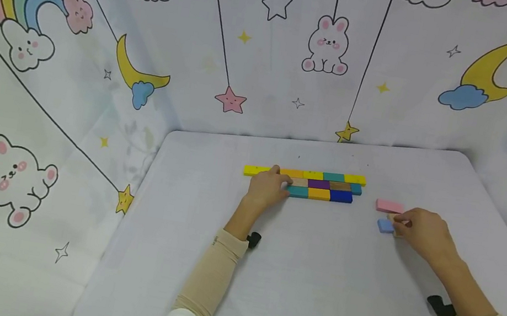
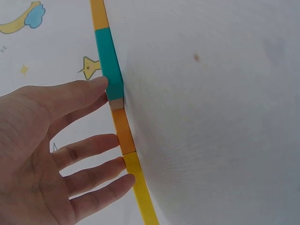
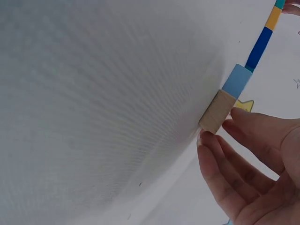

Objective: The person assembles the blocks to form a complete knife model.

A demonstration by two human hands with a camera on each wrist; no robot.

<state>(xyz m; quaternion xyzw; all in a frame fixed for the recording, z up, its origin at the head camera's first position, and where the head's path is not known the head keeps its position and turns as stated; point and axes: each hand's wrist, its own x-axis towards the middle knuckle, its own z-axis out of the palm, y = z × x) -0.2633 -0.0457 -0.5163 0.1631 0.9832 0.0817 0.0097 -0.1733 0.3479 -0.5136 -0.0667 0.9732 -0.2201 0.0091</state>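
My left hand (image 1: pixel 267 187) rests at the left end of three rows of flat coloured blocks, fingers fairly straight. Its thumb touches the teal block (image 2: pixel 110 65) of the front row; the other fingers reach toward an orange block (image 2: pixel 123 131) and a yellow block (image 2: pixel 142 190). Off to the right of the rows, my right hand (image 1: pixel 424 234) pinches a plain wooden block (image 3: pixel 218 112) between thumb and fingers. Next to it lie a light blue block (image 1: pixel 385 226) and a pink block (image 1: pixel 389 206). Another wooden piece is partly hidden under the right hand.
The rows include a purple block (image 1: pixel 318 184), a dark blue block (image 1: pixel 341 196) and a brown block (image 1: pixel 340 186). A white cloth covers the table (image 1: pixel 303 284). Behind it hangs a printed curtain (image 1: pixel 278 72). Black wrist devices (image 1: pixel 441 307) sit at both forearms.
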